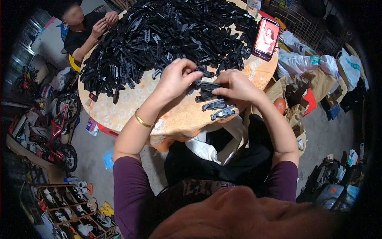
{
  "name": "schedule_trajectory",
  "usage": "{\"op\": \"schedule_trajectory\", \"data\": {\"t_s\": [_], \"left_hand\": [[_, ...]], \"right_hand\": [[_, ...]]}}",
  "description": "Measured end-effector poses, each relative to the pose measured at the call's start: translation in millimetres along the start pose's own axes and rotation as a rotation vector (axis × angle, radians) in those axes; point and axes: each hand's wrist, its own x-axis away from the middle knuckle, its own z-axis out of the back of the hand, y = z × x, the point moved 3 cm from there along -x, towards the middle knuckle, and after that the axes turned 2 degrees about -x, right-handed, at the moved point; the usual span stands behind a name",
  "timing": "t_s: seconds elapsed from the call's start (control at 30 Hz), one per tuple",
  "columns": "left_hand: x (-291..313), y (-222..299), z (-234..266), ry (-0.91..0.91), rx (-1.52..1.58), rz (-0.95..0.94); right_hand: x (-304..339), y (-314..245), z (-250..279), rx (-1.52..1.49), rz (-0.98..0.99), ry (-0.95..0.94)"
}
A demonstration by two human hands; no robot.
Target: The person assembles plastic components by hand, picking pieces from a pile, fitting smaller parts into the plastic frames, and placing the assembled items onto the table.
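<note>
A large heap of long, narrow black plastic parts [147,44] covers the far side of the round table. My left hand [175,77] is at the heap's near edge. Its fingers are curled in and slightly blurred, so what they hold is hidden. Close on its right, my right hand [236,88] pinches a black plastic part [209,86] between thumb and fingers. Under and in front of that hand, several similar parts lie in a short row, with one black part [223,113] near the table's front edge.
A patterned cloth [175,119] covers the table. A phone [266,38] with a lit screen stands at the right edge, near a clear bottle [253,7]. Another person [85,30] sits at far left, hands by the heap. Bags [304,59] crowd the right; a red bicycle [59,131] stands left.
</note>
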Motion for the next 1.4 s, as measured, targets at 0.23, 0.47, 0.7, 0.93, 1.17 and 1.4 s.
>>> {"op": "schedule_trajectory", "data": {"t_s": [0.23,0.47,0.7,0.93,1.17,1.4], "left_hand": [[13.8,0.9,-22.6,-0.026,-0.369,-0.07],[8.9,1.1,-16.4,-0.057,-0.115,0.029],[3.2,-18.3,-22.2,-0.079,0.712,0.328],[5.8,-11.1,-33.2,-0.053,1.112,0.468],[10.6,-7.8,-38.8,-0.08,1.161,0.431],[10.6,-0.4,-31.9,-0.145,1.204,0.38]], "right_hand": [[-19.2,-8.3,8.3,0.216,0.167,0.413],[-45.2,10.6,-5.2,0.414,0.182,0.341],[-21.1,8.1,-2.7,-0.754,-0.149,0.491],[-6.2,-10.0,-19.2,-0.593,-0.122,0.479],[-5.4,-13.4,-13.9,-0.118,0.12,0.68],[-2.4,-25.5,-5.5,0.039,0.215,0.649]]}}
